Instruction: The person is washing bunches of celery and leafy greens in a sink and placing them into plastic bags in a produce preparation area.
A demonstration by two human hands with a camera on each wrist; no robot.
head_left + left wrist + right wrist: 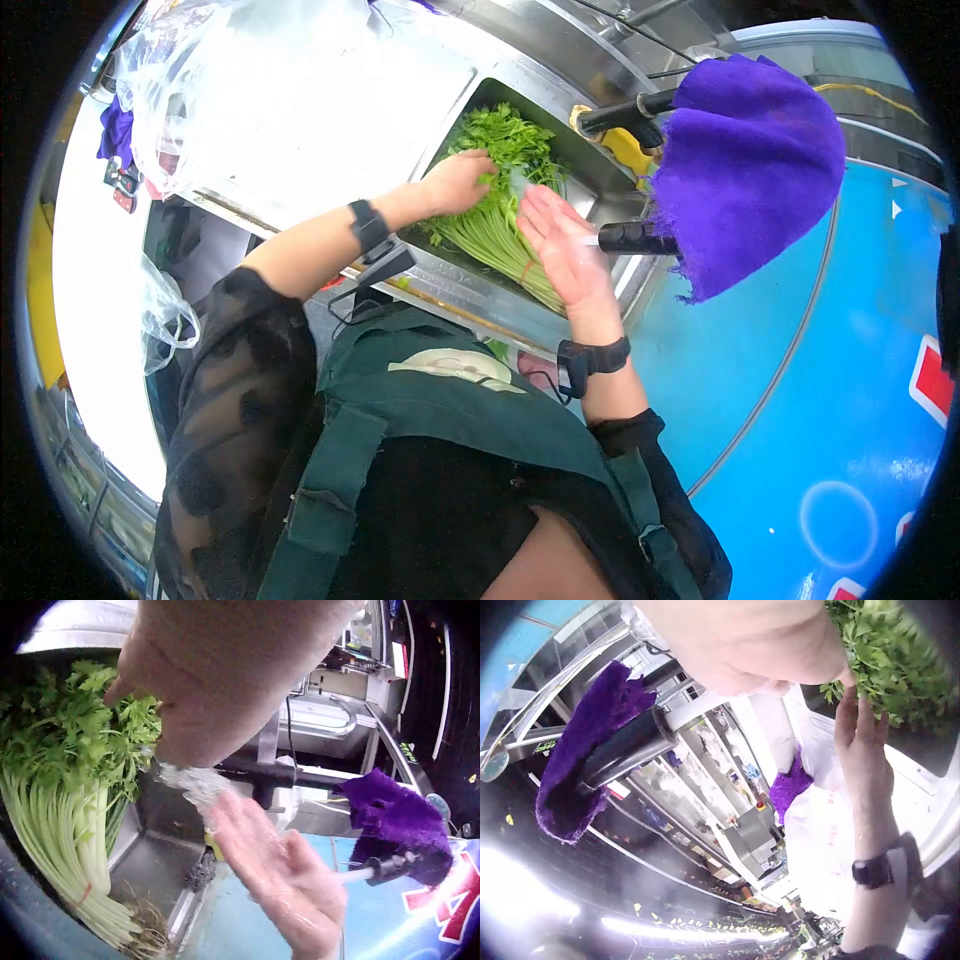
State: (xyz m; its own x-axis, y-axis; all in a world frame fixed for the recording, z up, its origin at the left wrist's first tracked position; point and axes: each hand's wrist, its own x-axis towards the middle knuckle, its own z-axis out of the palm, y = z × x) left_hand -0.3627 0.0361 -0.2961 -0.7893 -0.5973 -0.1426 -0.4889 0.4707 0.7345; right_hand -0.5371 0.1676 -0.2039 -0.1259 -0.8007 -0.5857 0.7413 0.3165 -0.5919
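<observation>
A bunch of leafy celery (510, 225) lies in a metal sink (625, 215), bound low on its pale stalks by a red band (84, 892); its roots show in the left wrist view. Over the leafy end, my left hand (462, 182) rests its fingers on the leaves (900, 660). My right hand (565, 250) is beside the stalks, palm up and fingers extended. Water from a black faucet spout (635, 238) runs across that palm and splashes (199, 784) off the fingertips toward the celery.
A purple cloth (750, 170) hangs over the faucet at the right. Left of the sink is a white worktop (330, 110) with a clear plastic bag (175, 90). A blue surface (780, 400) with red-and-white markings extends on the right. Dark mesh (201, 871) sits by the sink edge.
</observation>
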